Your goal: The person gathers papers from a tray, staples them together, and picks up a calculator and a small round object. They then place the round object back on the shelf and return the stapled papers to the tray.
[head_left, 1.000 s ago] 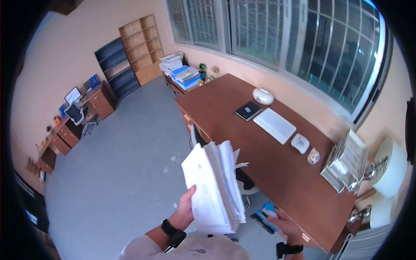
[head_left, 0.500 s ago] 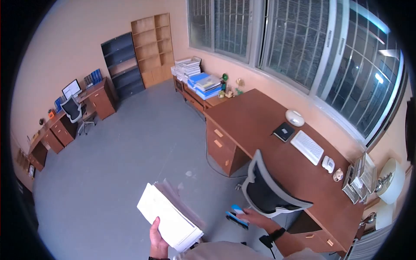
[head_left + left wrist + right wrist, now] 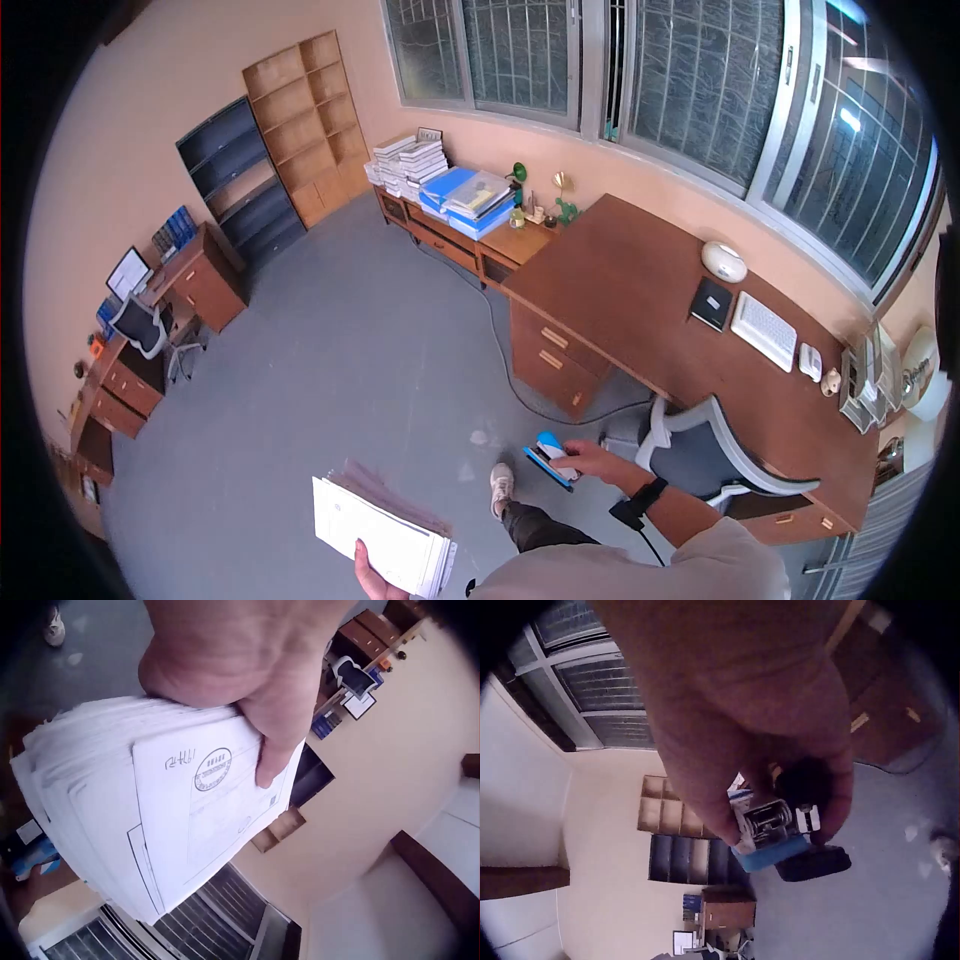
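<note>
My left hand (image 3: 374,577) grips a thick stack of white papers (image 3: 385,535), thumb on top. In the left wrist view the hand (image 3: 240,667) pinches the papers (image 3: 202,802) at one edge; the top sheet bears a round stamp and the far edges fan apart. The right hand (image 3: 588,460) holds a blue and black item (image 3: 550,462) over the floor, left of the chair. Seen from the right wrist, fingers and thumb of that hand (image 3: 742,735) curl round blue and black items (image 3: 776,851) with a metal mechanism; what exactly they are I cannot tell.
A brown desk (image 3: 640,290) with a keyboard (image 3: 765,330) stands at the right, a grey chair (image 3: 700,455) at its near side. A low cabinet (image 3: 445,245) bears books and blue folders by the window. Shelves (image 3: 305,125) line the far wall; a cable (image 3: 500,350) crosses the floor.
The view has swung, bringing the low cabinet closer and the desk farther right. A foot now shows on the floor. Both hands still hold their items, and the papers sit lower in view.
</note>
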`<move>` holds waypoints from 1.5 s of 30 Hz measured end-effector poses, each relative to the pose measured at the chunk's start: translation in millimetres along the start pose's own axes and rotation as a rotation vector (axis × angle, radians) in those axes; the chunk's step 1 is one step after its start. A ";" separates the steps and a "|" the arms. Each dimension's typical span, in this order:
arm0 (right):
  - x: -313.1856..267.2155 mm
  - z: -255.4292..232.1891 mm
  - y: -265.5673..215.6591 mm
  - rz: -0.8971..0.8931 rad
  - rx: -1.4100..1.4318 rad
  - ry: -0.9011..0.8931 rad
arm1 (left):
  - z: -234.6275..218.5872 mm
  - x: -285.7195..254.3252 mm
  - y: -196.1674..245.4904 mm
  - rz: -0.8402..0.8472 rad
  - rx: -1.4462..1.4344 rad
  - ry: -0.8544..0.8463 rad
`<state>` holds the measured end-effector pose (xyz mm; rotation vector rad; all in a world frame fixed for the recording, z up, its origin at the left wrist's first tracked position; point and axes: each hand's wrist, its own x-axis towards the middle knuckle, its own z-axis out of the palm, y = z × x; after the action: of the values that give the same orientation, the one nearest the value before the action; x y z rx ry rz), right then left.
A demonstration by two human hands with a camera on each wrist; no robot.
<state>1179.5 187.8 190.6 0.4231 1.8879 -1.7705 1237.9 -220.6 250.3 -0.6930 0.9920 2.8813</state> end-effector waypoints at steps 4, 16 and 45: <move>88.4 -8.9 -45.4 -0.041 0.045 -0.021 | 56.1 84.0 19.2 0.001 0.101 0.050; 305.7 -58.1 -225.4 -0.203 0.015 0.075 | 186.6 362.2 75.6 -0.015 0.025 -0.052; 757.1 -462.3 -239.5 0.376 -0.216 1.057 | 604.9 925.1 -98.8 -0.518 0.845 -0.200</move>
<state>355.8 531.3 -27.7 1.7437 2.3644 -1.1123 175.1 98.4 233.3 -0.4683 1.5366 1.8009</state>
